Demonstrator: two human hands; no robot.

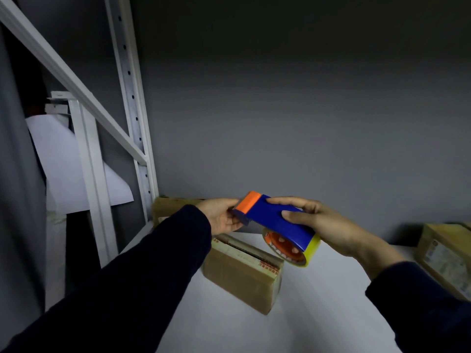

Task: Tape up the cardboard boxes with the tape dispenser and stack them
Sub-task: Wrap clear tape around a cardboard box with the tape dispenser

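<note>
A blue tape dispenser (270, 219) with an orange front end and a yellowish tape roll (293, 248) is held in the air above the white table (318, 314). My right hand (323, 222) grips its blue body from the right. My left hand (224, 216) pinches the orange front end. Below it a brown cardboard box (242, 273) lies on the table, with a red-printed strip along its top seam. A second box (446, 253) sits at the right edge. A third box (170, 206) stands at the back left, partly hidden by my left arm.
A white metal shelf frame (132, 103) with a slanted brace rises on the left. A grey wall (305, 123) closes the back of the table. White sheets (63, 161) hang behind the frame.
</note>
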